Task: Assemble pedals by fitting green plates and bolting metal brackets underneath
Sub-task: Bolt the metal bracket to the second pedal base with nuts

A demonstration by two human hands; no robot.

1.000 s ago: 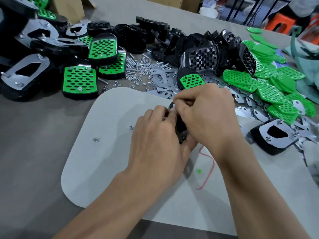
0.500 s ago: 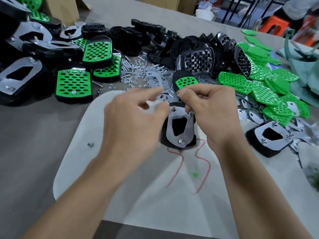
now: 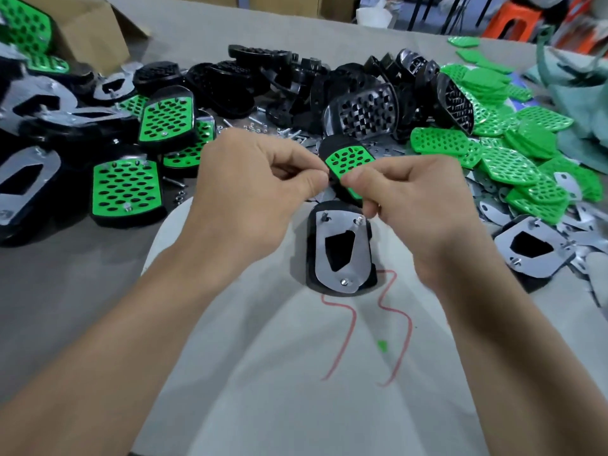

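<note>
- My left hand (image 3: 260,195) and right hand (image 3: 414,199) meet at the fingertips, each thumb and forefinger pinched together. On what, I cannot tell.
- At six o'clock from my fingertips, one black pedal (image 3: 310,258) lies underside up on the smooth white board (image 3: 263,373).
- Its flat, shiny metal bracket (image 3: 358,258) has one angular cut-out and three bolt ends.
- Perforated loose green plates (image 3: 513,166) are heaped at two o'clock.
- Two wavy red lines (image 3: 353,319) run toward six o'clock from the pedal.

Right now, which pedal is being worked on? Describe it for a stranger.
Find the white board at centre. At its far end, above the red scribbles, lies a black pedal, metal bracket up. Its bracket-up neighbour farther right sits against the loose green plates, away from the scribbles.
</note>
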